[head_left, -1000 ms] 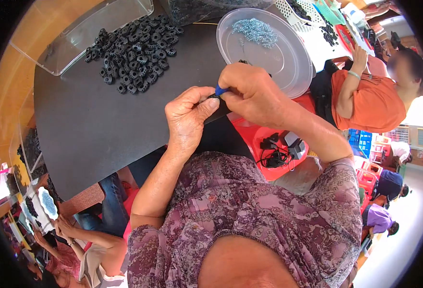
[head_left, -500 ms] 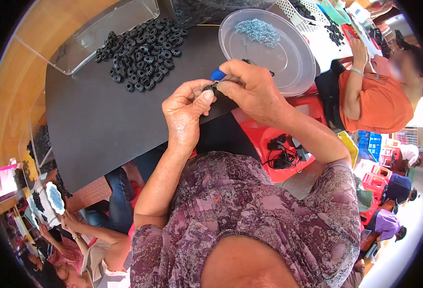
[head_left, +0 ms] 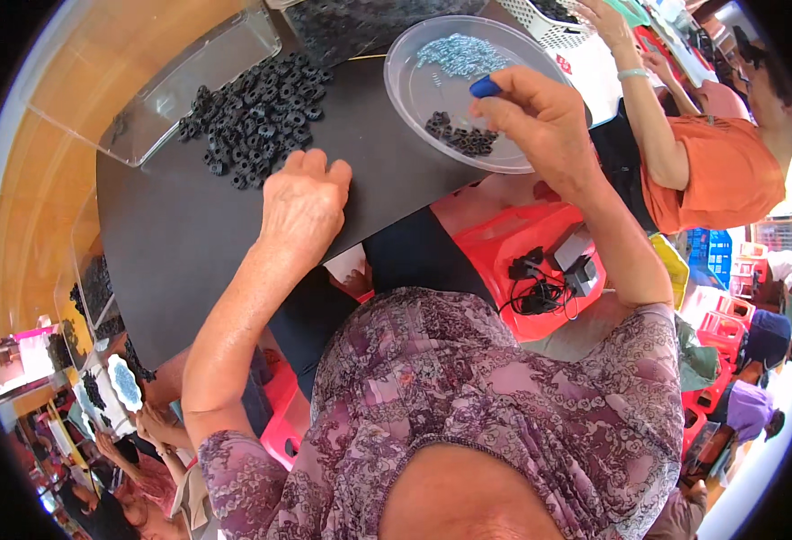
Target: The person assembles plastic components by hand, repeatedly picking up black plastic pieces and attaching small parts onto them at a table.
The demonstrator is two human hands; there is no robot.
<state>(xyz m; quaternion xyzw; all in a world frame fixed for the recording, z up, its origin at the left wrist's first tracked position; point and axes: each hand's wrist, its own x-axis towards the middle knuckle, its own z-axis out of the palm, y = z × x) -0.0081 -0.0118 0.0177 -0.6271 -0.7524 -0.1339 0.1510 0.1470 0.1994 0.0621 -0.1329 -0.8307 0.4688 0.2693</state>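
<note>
My left hand is low over the dark table beside a pile of small black plastic parts. Its fingers are curled closed, and anything inside them is hidden. Over the right part of a round clear plastic bowl, my right hand has its thumb and index finger drawn close, a blue cover on one fingertip. Whatever it pinches, if anything, is too small to make out. The bowl contains light-blue coil springs at its far side and small dark parts at its near side.
A clear plastic tray lies at the far left of the table. A white basket stands beyond the bowl. To the right, a person in an orange shirt works close by. Black cables rest on a red stool.
Both hands have parted from the small black part they held together. My left hand has moved left toward the pile, and my right hand has moved right over the bowl.
</note>
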